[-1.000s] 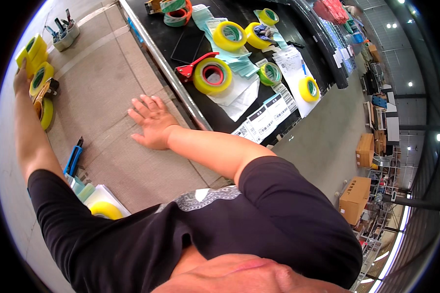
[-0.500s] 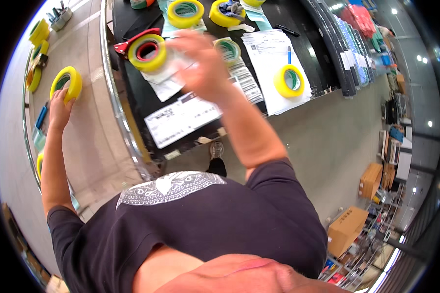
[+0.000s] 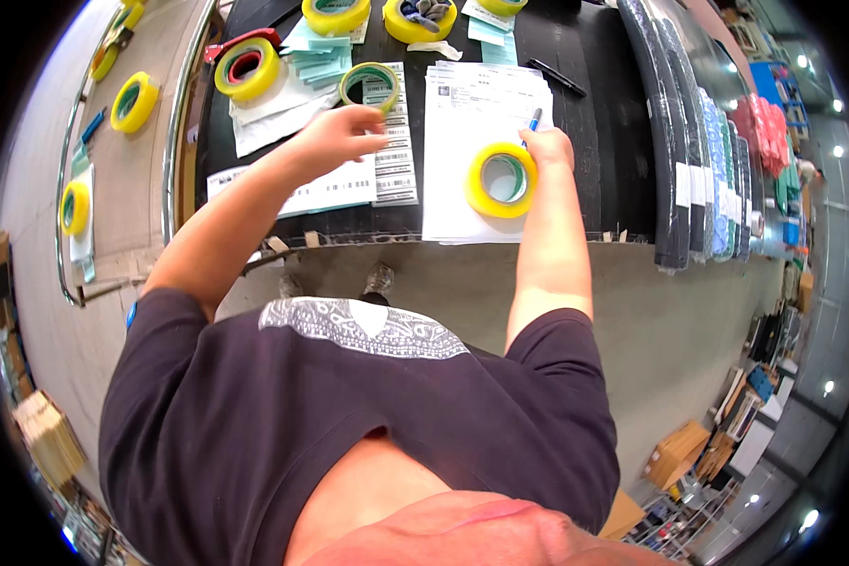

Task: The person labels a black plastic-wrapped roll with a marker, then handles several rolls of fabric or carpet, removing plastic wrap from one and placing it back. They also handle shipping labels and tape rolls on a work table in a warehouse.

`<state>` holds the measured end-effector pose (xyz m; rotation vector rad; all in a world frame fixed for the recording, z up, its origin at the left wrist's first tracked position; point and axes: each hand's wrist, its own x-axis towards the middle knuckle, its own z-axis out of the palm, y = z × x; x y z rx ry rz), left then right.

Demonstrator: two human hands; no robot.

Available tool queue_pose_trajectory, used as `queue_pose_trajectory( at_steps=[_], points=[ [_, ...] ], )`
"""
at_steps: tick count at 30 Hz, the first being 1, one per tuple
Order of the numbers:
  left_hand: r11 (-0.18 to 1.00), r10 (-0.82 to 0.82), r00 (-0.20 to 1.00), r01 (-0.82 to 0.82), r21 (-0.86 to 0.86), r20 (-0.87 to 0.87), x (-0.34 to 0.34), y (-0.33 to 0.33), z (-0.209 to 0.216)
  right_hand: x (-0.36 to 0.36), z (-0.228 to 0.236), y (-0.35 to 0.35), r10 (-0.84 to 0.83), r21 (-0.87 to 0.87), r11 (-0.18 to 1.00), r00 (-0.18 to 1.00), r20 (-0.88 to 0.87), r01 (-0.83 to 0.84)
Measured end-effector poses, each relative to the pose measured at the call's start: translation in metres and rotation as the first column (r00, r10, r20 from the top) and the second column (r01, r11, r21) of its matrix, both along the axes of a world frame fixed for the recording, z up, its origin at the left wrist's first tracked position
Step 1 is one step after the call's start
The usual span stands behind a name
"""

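Note:
My right hand [image 3: 550,148] is over the right edge of a stack of printed sheets [image 3: 448,160], its fingers closed around the lower part of a blue pen [image 3: 536,119]. Just left of that hand, a yellow tape roll [image 3: 475,181] lies on the sheets. My left hand [image 3: 351,134] hovers with fingers apart over barcode label strips [image 3: 395,170], holding nothing that I can see. Its fingertips are close below a smaller greenish tape roll [image 3: 391,94]; whether they touch it I cannot tell.
More yellow tape rolls [image 3: 221,71] lie around the black table [image 3: 613,170], one beside a red tape dispenser [image 3: 264,36]. A black marker [image 3: 558,77] is beyond the sheets. Wrapped packages [image 3: 665,141] line the right side. Left stands a metal-railed cart [image 3: 174,132] with rolls.
My left hand has left the tape roll on the cart and come over the table. My right hand has moved right, from above the labels to the pen. The view has turned.

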<state>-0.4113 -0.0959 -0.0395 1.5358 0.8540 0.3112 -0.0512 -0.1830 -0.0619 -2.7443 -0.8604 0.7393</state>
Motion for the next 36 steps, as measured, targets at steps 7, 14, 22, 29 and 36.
queue_pose_trajectory(
  at_steps=[7, 14, 22, 29, 36],
  points=[
    [0.944, -0.017, 0.823, 0.201, 0.263, -0.567, 0.107, 0.001, -0.032, 0.033, -0.011, -0.031, 0.084, 0.505, 0.857, 0.941, -0.327, 0.099],
    [0.944, 0.113, 0.800, 0.098, 0.314, -0.589, 0.132, -0.019, -0.024, -0.012, 0.002, -0.078, 0.443, 0.279, 0.836, 0.881, 0.167, -0.473],
    [0.767, 0.311, 0.826, 0.074, 0.637, -0.471, 0.135, -0.038, -0.025, -0.024, -0.024, -0.081, 0.270, 0.429, 0.864, 0.962, 0.048, -0.263],
    [0.616, 0.296, 0.796, 0.263, 0.742, -0.528, 0.137, -0.044, -0.041, -0.027, -0.024, -0.083, 0.258, 0.466, 0.844, 0.963, 0.080, -0.265],
    [0.778, 0.276, 0.961, -0.204, 0.594, -0.031, 0.140, -0.064, -0.071, -0.020, -0.035, -0.097, 0.288, 0.775, 0.591, 0.956, 0.056, -0.223]
  ],
)
